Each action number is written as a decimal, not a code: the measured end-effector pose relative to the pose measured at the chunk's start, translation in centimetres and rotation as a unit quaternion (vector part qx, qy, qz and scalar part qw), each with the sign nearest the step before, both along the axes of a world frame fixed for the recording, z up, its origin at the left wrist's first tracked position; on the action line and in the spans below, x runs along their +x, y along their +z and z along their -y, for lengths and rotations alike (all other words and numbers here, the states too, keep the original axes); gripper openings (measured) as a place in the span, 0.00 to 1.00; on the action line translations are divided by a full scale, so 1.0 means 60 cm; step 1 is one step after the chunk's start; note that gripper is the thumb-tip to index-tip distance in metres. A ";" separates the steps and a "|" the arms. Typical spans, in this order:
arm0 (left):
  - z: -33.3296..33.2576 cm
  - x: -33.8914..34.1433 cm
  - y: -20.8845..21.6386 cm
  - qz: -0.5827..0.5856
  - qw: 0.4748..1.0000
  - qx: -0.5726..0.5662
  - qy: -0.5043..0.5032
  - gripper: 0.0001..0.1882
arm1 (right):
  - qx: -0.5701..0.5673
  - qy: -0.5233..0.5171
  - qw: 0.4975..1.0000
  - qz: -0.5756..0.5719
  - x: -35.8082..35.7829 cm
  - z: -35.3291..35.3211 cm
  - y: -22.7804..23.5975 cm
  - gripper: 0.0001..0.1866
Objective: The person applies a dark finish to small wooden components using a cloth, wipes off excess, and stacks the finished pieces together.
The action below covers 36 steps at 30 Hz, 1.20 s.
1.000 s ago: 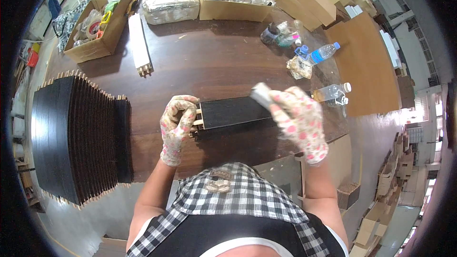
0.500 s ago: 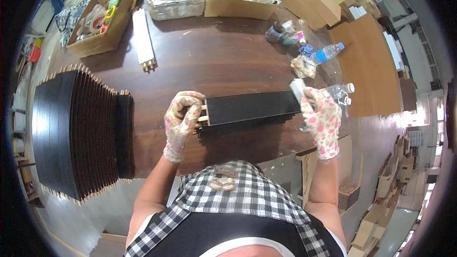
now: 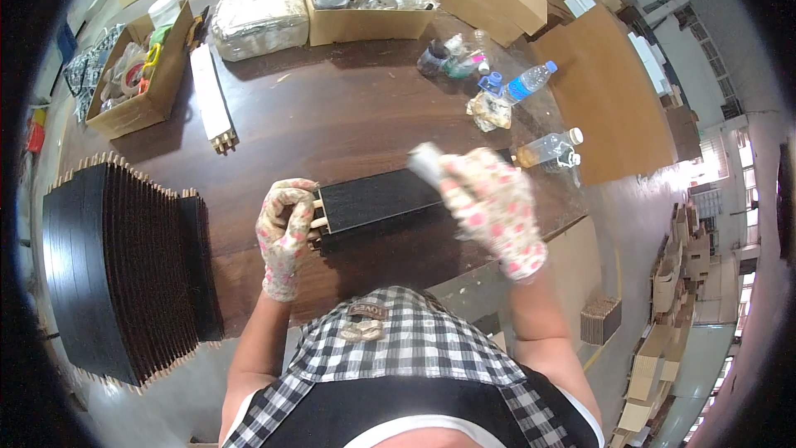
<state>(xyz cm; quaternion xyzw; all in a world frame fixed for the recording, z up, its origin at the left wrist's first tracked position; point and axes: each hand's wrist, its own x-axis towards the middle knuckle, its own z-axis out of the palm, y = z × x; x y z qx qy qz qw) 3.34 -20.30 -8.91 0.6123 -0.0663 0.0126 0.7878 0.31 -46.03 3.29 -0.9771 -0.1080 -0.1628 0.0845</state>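
Observation:
A black wooden board (image 3: 369,197) with pale dowel pegs at its left end lies across the table in front of me, with more black boards under it. My left hand (image 3: 283,236), in a white glove with pink spots, is curled closed at that pegged end, its fingertips against the board. Over the board's right part is my right hand (image 3: 495,211), gloved alike and blurred by motion. It grips a small whitish block (image 3: 426,163), which is tilted; I cannot tell whether it touches the board. The right hand hides much of the board's far end.
A tall stack of black pegged boards (image 3: 116,270) stands at the left. White pegged strips (image 3: 213,99), a wrapped bundle (image 3: 261,20) and open cartons (image 3: 371,25) lie farther back. Plastic bottles (image 3: 531,81) and crumpled bags (image 3: 489,110) are at the right.
My right hand has moved left along the board with the whitish block. My left hand stays at the pegged end. The whole view has shifted and turned a little.

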 end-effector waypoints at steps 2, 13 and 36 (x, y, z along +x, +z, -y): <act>-0.003 0.000 0.002 0.006 1.000 0.001 0.000 0.03 | 0.033 -0.085 0.996 -0.015 -0.008 0.079 0.003 0.09; -0.015 0.011 -0.002 0.013 0.999 -0.002 -0.049 0.04 | 0.032 0.131 0.986 0.098 -0.024 -0.021 -0.008 0.13; -0.007 0.002 0.000 0.039 0.998 0.036 0.018 0.04 | 0.308 -0.324 0.891 0.075 -0.112 0.299 -0.140 0.15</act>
